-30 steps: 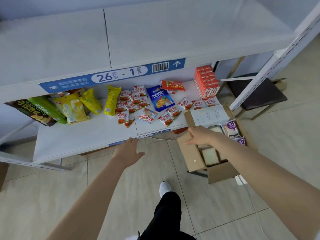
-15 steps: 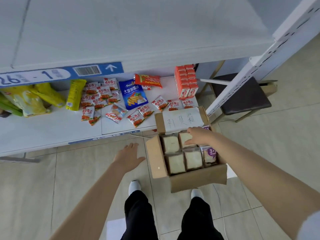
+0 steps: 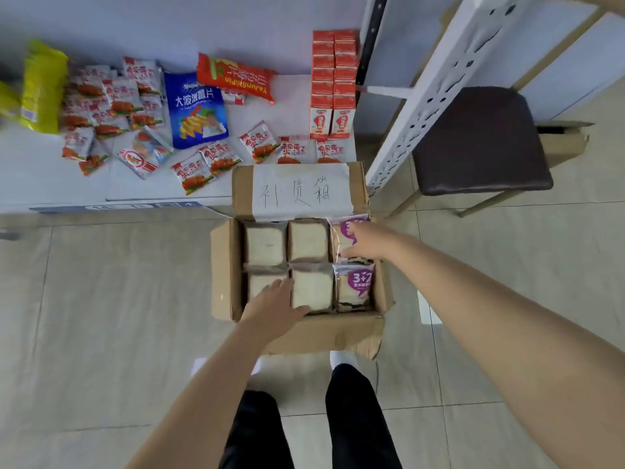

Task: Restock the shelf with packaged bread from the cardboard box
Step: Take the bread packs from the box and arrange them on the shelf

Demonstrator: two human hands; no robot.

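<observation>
Tiled floor, box [image 3: 223, 265] by shelf [image 3: 40, 184]: left hand [image 3: 274, 301] flat, fingers straight, on bread [image 3: 259, 281]; right hand [image 3: 367, 240] on purple pack [image 3: 345, 230], grip unclear.

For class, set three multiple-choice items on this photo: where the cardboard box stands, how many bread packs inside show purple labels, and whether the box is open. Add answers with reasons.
1. The brown cardboard box stands: A. on the dark stool; B. on the pale tiled floor beside the white shelf; C. on a trolley.
2. Bread packs showing purple labels: A. two; B. four; C. none.
3. The box is: A. taped shut; B. open; C. tipped over.
Answers: 1B, tiles show beside it; 2A, both purple-labelled packs fill the right column; 3B, its flaps are spread and six packs show.
</observation>
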